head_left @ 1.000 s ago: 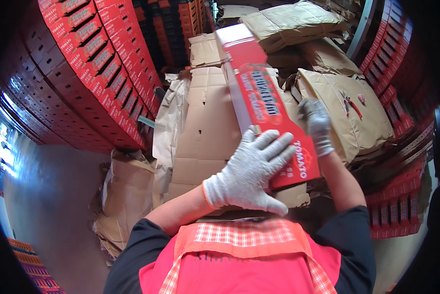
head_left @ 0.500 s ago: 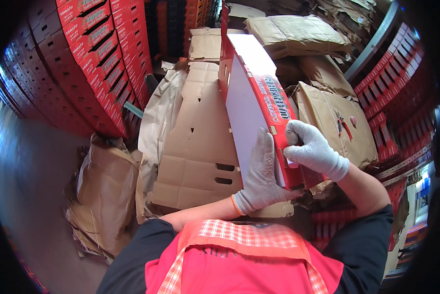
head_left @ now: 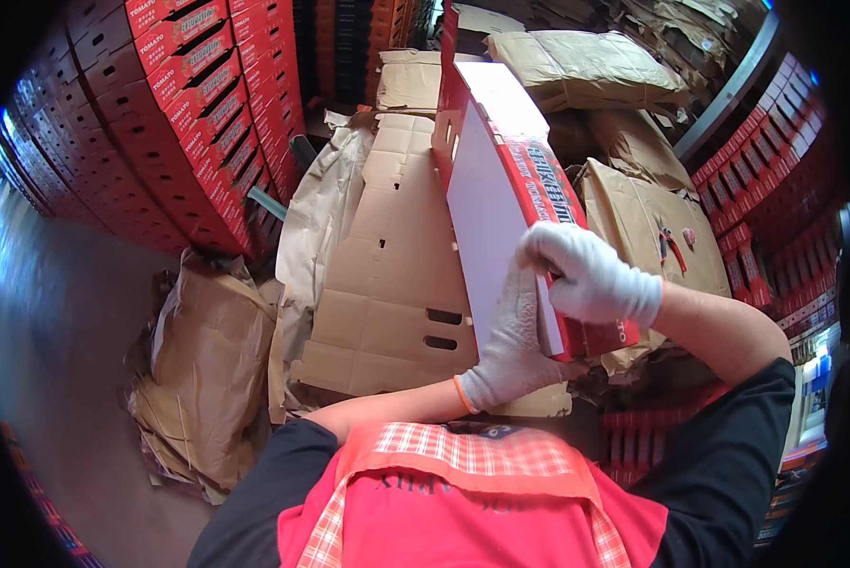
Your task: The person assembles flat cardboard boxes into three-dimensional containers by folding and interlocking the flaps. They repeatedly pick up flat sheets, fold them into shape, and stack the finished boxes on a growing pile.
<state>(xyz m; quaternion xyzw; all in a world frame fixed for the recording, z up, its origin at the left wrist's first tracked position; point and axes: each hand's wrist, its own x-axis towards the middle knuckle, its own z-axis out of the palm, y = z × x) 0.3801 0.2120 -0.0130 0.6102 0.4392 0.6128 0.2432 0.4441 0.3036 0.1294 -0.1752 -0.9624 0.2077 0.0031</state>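
Observation:
A partly folded red cardboard box (head_left: 486,204) with a white inside is tilted up on its side over a stack of flat brown cardboard blanks (head_left: 377,284). My left hand (head_left: 515,346), in a pale knitted glove, grips its near end, fingers stretched along the white inner face. My right hand (head_left: 595,279), gloved too, curls over the red printed side near that same end, its fingertips close to those of my left hand. The glove hides the exact spot where the right fingers press the cardboard.
Tall stacks of red boxes (head_left: 193,104) rise at the left, and more red boxes (head_left: 761,161) at the right. Paper-wrapped bundles (head_left: 586,71) lie behind; red-handled pruning shears (head_left: 671,251) rest on one bundle at the right. A brown paper-wrapped bundle (head_left: 212,369) stands on the floor at left.
My right hand has moved from the outer side of the red wall to over its edge, nearer my left fingertips. The right elbow has swung outward. The view has shifted slightly.

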